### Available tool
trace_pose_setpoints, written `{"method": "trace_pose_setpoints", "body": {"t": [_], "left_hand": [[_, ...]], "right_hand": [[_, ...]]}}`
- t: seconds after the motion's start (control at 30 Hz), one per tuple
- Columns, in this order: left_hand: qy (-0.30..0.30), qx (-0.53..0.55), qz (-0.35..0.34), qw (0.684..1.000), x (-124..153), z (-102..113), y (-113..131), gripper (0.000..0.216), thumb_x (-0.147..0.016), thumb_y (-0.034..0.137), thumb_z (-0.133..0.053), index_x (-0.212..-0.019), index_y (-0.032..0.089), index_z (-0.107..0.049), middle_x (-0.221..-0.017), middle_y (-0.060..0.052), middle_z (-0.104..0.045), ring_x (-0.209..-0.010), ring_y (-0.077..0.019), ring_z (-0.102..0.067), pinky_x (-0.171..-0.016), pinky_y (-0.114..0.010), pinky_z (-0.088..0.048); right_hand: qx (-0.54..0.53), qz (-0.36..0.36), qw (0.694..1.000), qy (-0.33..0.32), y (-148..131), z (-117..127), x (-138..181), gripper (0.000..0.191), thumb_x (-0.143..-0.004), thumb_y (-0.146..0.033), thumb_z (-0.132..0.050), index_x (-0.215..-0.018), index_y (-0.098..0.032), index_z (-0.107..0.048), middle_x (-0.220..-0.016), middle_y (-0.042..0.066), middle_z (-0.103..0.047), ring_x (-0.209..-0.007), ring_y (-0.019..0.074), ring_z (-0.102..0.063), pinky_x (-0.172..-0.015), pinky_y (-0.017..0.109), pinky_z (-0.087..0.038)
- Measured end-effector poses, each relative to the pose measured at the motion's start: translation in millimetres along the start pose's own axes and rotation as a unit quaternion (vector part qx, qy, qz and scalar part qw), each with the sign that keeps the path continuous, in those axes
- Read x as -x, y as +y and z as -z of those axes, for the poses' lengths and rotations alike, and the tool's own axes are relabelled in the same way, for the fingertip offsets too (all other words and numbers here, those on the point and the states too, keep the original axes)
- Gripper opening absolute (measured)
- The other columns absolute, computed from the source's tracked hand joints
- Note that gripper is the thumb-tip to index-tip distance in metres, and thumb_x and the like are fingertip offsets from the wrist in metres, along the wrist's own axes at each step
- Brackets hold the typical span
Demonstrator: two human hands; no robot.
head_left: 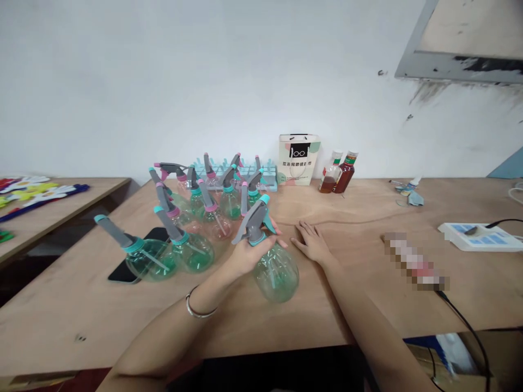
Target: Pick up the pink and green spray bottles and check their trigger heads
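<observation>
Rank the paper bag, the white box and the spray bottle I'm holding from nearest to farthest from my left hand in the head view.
1. Spray bottle: gripped around its neck in your left hand.
2. Paper bag: farther back, slightly right.
3. White box: far to the right.

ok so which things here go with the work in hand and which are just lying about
Likely part of it:
- spray bottle gripped by the left hand
- other spray bottles grouped nearby

Apparently just lying about:
- dark phone
- paper bag
- two capped bottles beside the bag
</observation>
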State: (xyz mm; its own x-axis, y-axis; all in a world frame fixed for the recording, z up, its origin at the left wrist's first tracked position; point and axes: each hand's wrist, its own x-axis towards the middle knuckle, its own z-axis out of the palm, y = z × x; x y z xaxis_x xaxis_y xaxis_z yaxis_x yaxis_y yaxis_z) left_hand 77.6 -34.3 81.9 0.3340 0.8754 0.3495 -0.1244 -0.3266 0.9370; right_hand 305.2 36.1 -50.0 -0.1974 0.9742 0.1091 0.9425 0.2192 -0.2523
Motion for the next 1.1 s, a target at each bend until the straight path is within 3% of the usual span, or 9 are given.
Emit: {"method": "trace_pose_setpoints", "body": {"t": [0.1,0.2,0.5,0.63,0.8,1.1], "left_hand": [[0.0,-0.068,-0.012,0.998,7,4,-5,0.024,-0.079,0.034,-0.066,-0.095,0.018,-0.056,-0.079,-0.003,-0.067,-0.068,-0.0188,-0.069,-0.068,-0.032,-0.052],[0.001,-0.144,-0.032,0.989,15,12,-15,0.039,-0.077,0.025,-0.066,-0.114,0.019,-0.055,-0.072,0.001,-0.066,-0.068,-0.0168,-0.066,-0.071,-0.031,-0.05],[0.19,-0.235,-0.046,0.952,35,35,-48,0.043,-0.075,0.027,-0.07,-0.116,0.021,-0.054,-0.079,0.003,-0.06,-0.064,-0.013,-0.059,-0.071,-0.029,-0.05],[0.25,-0.237,-0.06,0.937,37,45,-65,0.053,-0.078,0.034,-0.07,-0.125,0.021,-0.048,-0.1,-0.004,-0.062,-0.08,-0.0168,-0.064,-0.086,-0.036,-0.051],[0.288,-0.279,-0.099,0.911,38,51,-89,0.074,-0.073,0.035,-0.075,-0.136,0.021,-0.037,-0.131,-0.014,-0.052,-0.123,-0.0284,-0.054,-0.105,-0.045,-0.044],[0.304,-0.313,-0.132,0.89,39,53,-105,0.084,-0.072,0.036,-0.078,-0.141,0.021,-0.03,-0.138,-0.017,-0.042,-0.126,-0.0291,-0.051,-0.106,-0.048,-0.044]], "right_hand": [[0.001,0.003,1.0,-0.002,1,-1,-1,0.066,-0.097,-0.056,-0.031,-0.148,-0.016,-0.038,-0.16,0.013,-0.032,-0.149,0.0265,-0.026,-0.121,0.049,-0.017],[0.004,0.008,1.0,0.003,4,-4,-3,0.065,-0.097,-0.057,-0.029,-0.148,-0.017,-0.039,-0.159,0.013,-0.034,-0.149,0.0266,-0.027,-0.121,0.05,-0.018],[0.005,0.012,1.0,0.007,6,-6,-2,0.068,-0.096,-0.059,-0.029,-0.146,-0.015,-0.042,-0.159,0.013,-0.034,-0.149,0.0272,-0.028,-0.121,0.05,-0.018],[0.002,0.006,1.0,0.004,6,-5,-2,0.068,-0.096,-0.06,-0.03,-0.146,-0.015,-0.042,-0.159,0.013,-0.033,-0.149,0.0269,-0.027,-0.122,0.05,-0.018],[-0.002,0.012,1.0,0.001,6,-4,-2,0.068,-0.096,-0.06,-0.031,-0.146,-0.015,-0.043,-0.159,0.013,-0.032,-0.149,0.0267,-0.027,-0.122,0.05,-0.018],[-0.007,0.019,1.0,0.009,7,-3,0,0.064,-0.096,-0.056,-0.035,-0.144,-0.015,-0.045,-0.158,0.014,-0.034,-0.148,0.0276,-0.029,-0.122,0.05,-0.019]]}}
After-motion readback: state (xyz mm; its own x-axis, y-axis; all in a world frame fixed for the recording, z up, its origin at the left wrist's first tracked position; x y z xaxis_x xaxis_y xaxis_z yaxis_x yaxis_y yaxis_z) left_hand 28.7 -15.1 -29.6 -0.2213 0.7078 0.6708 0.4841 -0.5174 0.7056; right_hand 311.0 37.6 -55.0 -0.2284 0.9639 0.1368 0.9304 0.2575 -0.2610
